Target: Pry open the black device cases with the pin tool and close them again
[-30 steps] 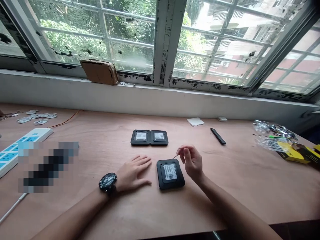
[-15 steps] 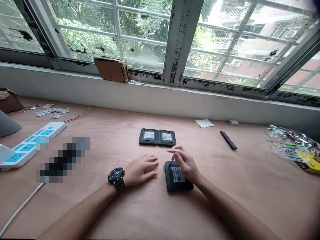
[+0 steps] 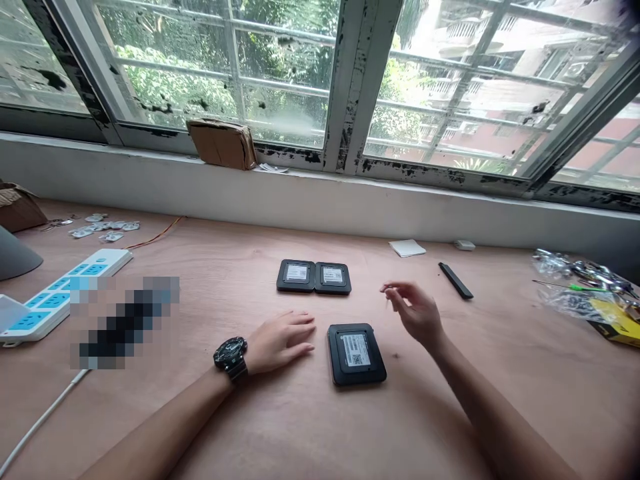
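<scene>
A small black device (image 3: pixel 356 353) with a white label lies flat on the wooden table (image 3: pixel 320 427) in front of me. My left hand (image 3: pixel 281 341), a black watch on its wrist, rests flat on the table just left of the device, fingers stretched out. My right hand (image 3: pixel 414 311) hovers to the device's upper right, thumb and forefinger pinched on a thin pin-like thing (image 3: pixel 387 301). Two more black devices (image 3: pixel 313 277) lie side by side farther back.
A white and blue power strip (image 3: pixel 55 293) and its cable lie at the left. A white pad (image 3: pixel 407 248) and a black stick (image 3: pixel 455 280) lie behind my right hand. Plastic bags with tools (image 3: pixel 580 283) sit at the far right. A brown parcel (image 3: pixel 223 143) rests on the windowsill.
My right hand has lifted off the near device's top edge and moved right, still pinching the thin pin. My left hand has stayed flat on the table.
</scene>
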`<state>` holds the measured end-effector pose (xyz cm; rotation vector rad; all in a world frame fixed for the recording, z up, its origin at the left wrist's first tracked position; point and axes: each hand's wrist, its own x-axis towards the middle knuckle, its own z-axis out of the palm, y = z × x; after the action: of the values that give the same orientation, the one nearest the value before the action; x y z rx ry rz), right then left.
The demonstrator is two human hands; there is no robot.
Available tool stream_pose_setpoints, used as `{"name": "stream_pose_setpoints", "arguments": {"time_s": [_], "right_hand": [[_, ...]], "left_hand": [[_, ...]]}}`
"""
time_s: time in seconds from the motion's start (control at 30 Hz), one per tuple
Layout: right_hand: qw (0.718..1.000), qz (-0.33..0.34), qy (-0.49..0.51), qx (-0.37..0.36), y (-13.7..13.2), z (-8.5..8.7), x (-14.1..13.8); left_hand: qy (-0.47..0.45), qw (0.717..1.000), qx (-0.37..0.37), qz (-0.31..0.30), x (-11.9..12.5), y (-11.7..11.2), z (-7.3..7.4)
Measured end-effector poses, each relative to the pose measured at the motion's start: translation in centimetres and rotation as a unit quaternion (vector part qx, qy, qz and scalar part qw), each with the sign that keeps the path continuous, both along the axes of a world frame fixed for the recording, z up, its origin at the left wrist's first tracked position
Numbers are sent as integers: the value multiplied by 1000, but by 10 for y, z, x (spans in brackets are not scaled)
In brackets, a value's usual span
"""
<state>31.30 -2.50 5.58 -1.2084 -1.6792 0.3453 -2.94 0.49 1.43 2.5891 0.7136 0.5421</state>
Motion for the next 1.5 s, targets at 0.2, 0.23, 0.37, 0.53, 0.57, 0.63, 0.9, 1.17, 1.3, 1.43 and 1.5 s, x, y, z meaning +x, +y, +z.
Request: {"name": "stream_pose_setpoints", "arguments": {"time_s": [0.2, 0.23, 0.37, 0.53, 0.57, 0.63, 0.9, 1.17, 1.3, 1.43, 1.5], "right_hand": [[955, -12, -288, -76, -1, -33, 60], [953, -16, -292, -80, -3, -37, 59], [964, -5, -245, -101, -16, -37, 29], [963, 71, -177, -190, -28, -34, -6], [962, 64, -167, -206, -28, -35, -8], [957, 53, -155, -238, -27, -33, -9], [908, 48, -300, -288, -7, -5, -27], [911, 32, -369, -180, -1, -24, -48], [921, 19, -352, -167, -2, -31, -46], [926, 11, -334, -177, -2, -34, -44], [931, 9, -321, -175, -2, -33, -44]], "left_hand": [[-24, 999, -33, 21, 1, 4, -1], [-24, 999, -35, 29, 1, 4, -1], [-11, 998, -18, 59, 8, -3, -2], [-12, 999, 1, 43, 42, -32, -5], [-9, 999, 2, 40, 50, -37, -6], [-7, 999, -1, 50, 62, -44, -8], [-17, 996, -37, 76, 67, -42, -12], [-53, 990, -100, 82, 68, -40, -16], [-69, 988, -113, 79, 67, -38, -20], [-63, 988, -124, 71, 66, -36, -22], [-55, 988, -127, 74, 65, -36, -22]]}}
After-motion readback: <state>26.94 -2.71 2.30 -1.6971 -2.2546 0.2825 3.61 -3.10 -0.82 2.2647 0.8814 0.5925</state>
